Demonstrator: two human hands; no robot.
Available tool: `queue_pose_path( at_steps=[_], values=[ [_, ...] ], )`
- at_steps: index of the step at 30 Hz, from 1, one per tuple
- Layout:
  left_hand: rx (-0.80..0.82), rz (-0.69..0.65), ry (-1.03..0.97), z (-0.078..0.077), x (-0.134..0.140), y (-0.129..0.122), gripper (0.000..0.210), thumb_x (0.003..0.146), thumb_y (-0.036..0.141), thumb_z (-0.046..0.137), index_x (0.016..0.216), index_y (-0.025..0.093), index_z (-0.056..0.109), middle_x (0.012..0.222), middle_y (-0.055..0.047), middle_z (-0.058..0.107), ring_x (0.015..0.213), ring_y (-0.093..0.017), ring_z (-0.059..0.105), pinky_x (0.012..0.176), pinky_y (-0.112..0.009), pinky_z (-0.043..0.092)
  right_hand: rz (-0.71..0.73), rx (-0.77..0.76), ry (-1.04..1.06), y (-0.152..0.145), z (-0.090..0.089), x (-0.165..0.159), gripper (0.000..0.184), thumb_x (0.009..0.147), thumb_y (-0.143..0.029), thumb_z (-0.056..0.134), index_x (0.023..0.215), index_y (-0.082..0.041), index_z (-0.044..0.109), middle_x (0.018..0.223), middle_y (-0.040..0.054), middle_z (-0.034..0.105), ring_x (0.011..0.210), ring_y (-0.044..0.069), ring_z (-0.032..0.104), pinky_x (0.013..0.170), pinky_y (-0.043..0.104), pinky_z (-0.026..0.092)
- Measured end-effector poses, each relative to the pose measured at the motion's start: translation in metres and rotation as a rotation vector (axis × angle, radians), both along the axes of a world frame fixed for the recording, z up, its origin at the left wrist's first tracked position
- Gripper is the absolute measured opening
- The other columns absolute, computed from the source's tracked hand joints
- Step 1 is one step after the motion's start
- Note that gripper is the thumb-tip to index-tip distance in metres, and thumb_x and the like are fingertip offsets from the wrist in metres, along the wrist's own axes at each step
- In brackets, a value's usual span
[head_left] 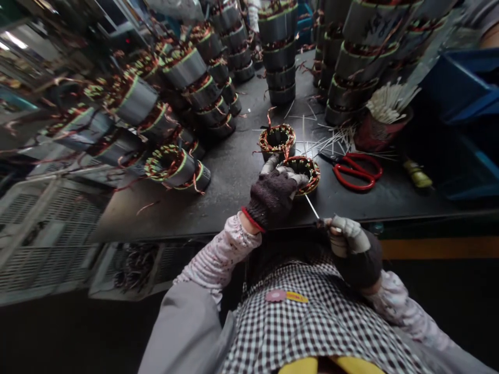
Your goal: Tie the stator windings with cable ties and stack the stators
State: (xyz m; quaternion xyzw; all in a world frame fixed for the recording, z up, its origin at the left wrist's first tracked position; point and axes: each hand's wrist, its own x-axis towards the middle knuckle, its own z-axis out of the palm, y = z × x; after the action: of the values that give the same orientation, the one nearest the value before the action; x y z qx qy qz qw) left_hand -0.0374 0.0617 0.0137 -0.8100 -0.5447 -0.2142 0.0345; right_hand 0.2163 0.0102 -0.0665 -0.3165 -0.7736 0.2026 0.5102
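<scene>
My left hand [275, 195], in a dark glove with pale wrapped fingertips, grips the rim of a wound motor stator [312, 179] at the table's front. A second stator [277, 140] with copper windings stands just behind it, touching or nearly so. From the front stator a thin white cord [312, 206] runs taut down to the right. Its lower end meets my right hand [353, 246], whose wrapped fingers are pinched closed just past the table edge. A small dark bit shows at those fingertips; I cannot make out what it is.
Red-handled scissors [358, 171] lie right of the stators, near loose white strips [335, 140]. A red pot [384, 130] holds more strips. Stacked stators [280, 67] line the back and left. Blue bins [463, 88] stand right; pale crates [42, 228] sit lower left.
</scene>
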Motion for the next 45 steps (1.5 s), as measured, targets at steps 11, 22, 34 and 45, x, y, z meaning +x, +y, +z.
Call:
queue_pose_path(
  at_steps=[11, 22, 34, 45],
  values=[
    [-0.1, 0.2, -0.37, -0.031, 0.013, -0.01, 0.028, 0.109, 0.012, 0.068, 0.124, 0.024, 0.089, 0.151, -0.007, 0.085, 0.15, -0.028, 0.077, 0.146, -0.058, 0.048, 0.09, -0.174, 0.098, 0.043, 0.017, -0.03, 0.017, 0.11, -0.025, 0.074, 0.12, -0.029, 0.087, 0.112, 0.0073, 0.092, 0.104, 0.026, 0.089, 0.097, 0.045, 0.075],
    [0.022, 0.082, -0.558, -0.05, 0.011, -0.01, 0.016, 0.109, 0.025, 0.076, 0.113, 0.026, 0.091, 0.117, -0.005, 0.093, 0.128, -0.028, 0.085, 0.127, -0.06, 0.065, 0.061, -0.488, 0.085, 0.06, 0.05, -0.038, 0.018, 0.102, -0.044, 0.086, 0.109, -0.028, 0.086, 0.104, 0.006, 0.088, 0.091, 0.025, 0.082, 0.088, 0.044, 0.072],
    [0.017, 0.079, -0.488, -0.049, 0.011, -0.01, 0.017, 0.105, 0.025, 0.079, 0.116, 0.029, 0.091, 0.117, -0.005, 0.093, 0.13, -0.03, 0.084, 0.128, -0.063, 0.063, 0.023, -0.558, 0.01, 0.063, 0.045, -0.039, 0.026, 0.103, -0.051, 0.083, 0.105, -0.025, 0.084, 0.09, 0.0045, 0.085, 0.08, 0.023, 0.078, 0.08, 0.041, 0.068],
    [-0.063, 0.041, -0.587, -0.037, 0.009, -0.011, 0.016, 0.106, 0.027, 0.083, 0.118, 0.028, 0.092, 0.118, -0.004, 0.093, 0.125, -0.029, 0.084, 0.127, -0.059, 0.063, 0.028, 0.028, -0.152, 0.084, 0.042, -0.041, 0.013, 0.11, -0.033, 0.072, 0.112, -0.029, 0.084, 0.123, 0.012, 0.086, 0.122, 0.036, 0.081, 0.106, 0.058, 0.07]
  ],
)
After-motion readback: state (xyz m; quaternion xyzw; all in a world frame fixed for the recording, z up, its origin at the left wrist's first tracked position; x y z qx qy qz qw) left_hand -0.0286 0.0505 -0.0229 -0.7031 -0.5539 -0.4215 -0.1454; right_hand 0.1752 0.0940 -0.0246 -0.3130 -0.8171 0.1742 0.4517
